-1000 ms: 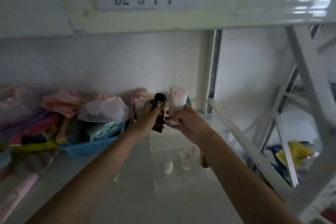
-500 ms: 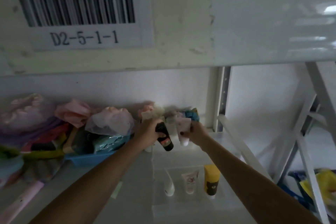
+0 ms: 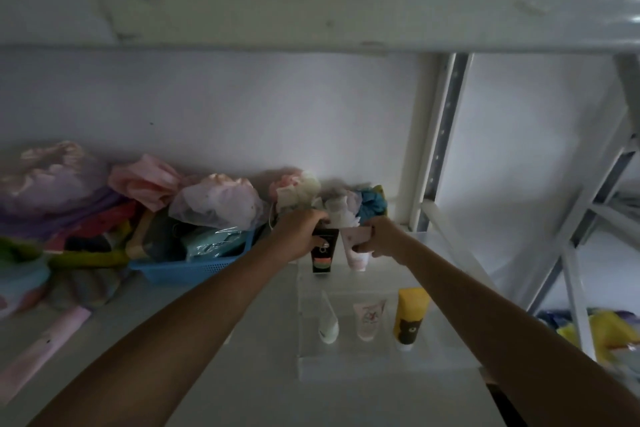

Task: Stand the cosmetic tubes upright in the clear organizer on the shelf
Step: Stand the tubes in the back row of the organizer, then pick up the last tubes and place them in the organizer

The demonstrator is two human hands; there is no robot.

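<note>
My left hand [image 3: 300,233] grips the top of a black tube [image 3: 323,255] held upright, cap down, at the back of the clear organizer [image 3: 446,360]. Beside it my right hand [image 3: 379,238] grips a pale pink tube [image 3: 356,251], also upright at the organizer's back. In the organizer's front row stand a white tube [image 3: 328,321], a small pink tube [image 3: 367,320] and a yellow tube [image 3: 409,319] with a dark cat figure, all cap down. Whether the two held tubes touch the organizer's floor cannot be made out.
A blue basket [image 3: 194,267] full of bags and packets sits left of the organizer. Pink and white mesh puffs [image 3: 214,201] line the back wall. A long pink tube [image 3: 45,350] lies at the shelf's left front. A white upright post [image 3: 440,146] stands at right.
Both hands have lowered the black and pink tubes from a raised, tilted hold down to the back of the organizer, and the tubes now stand nearly vertical.
</note>
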